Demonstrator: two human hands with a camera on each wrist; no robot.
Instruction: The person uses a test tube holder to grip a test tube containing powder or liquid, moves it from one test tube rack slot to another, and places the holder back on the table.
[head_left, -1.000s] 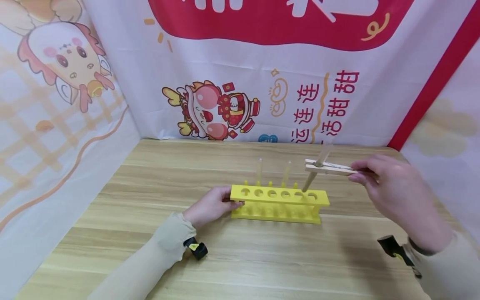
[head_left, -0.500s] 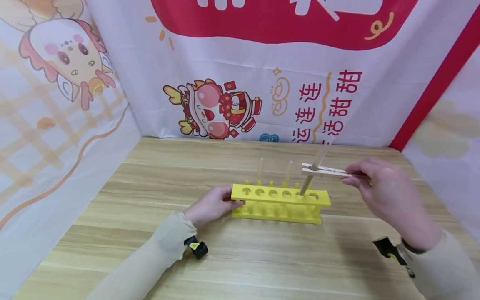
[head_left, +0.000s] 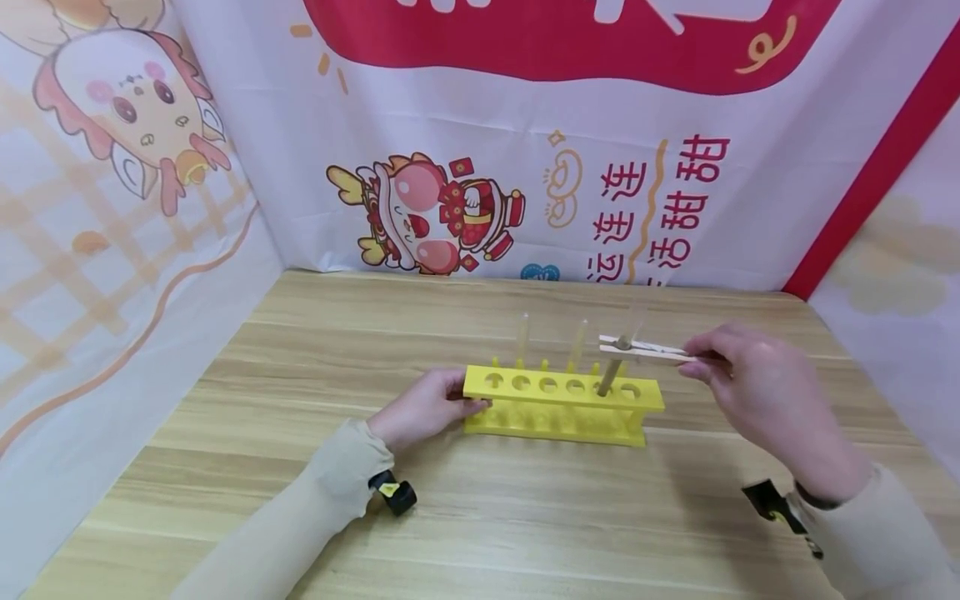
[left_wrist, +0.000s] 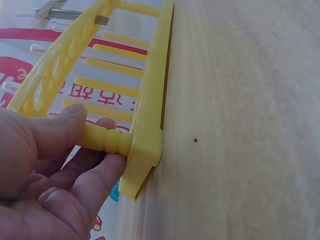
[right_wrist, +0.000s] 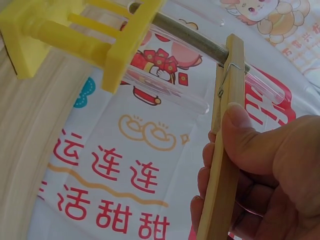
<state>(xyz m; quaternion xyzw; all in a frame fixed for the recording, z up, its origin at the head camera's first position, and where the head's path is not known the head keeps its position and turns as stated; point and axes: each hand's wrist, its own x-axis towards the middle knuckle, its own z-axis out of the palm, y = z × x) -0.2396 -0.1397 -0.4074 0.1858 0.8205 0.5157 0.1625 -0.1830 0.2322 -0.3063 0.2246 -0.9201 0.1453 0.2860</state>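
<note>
Test tube [head_left: 610, 377], clamped in the wooden holder [head_left: 652, 352] that your right hand [head_left: 757, 383] pinches. Squeezing the holder's rear ends could spread its jaws and drop the tube; the slant, top toward one o'clock and bottom toward seven, could also make it catch on the hole's rim. The tube lies at nine o'clock from your right hand, its lower tip appearing to enter the yellow rack [head_left: 540, 397]. Your left hand [head_left: 427, 408] grips the rack's nine o'clock end; pushing there could shift the hole. Two clear tubes [head_left: 522, 340] stand along the rack's back.
</note>
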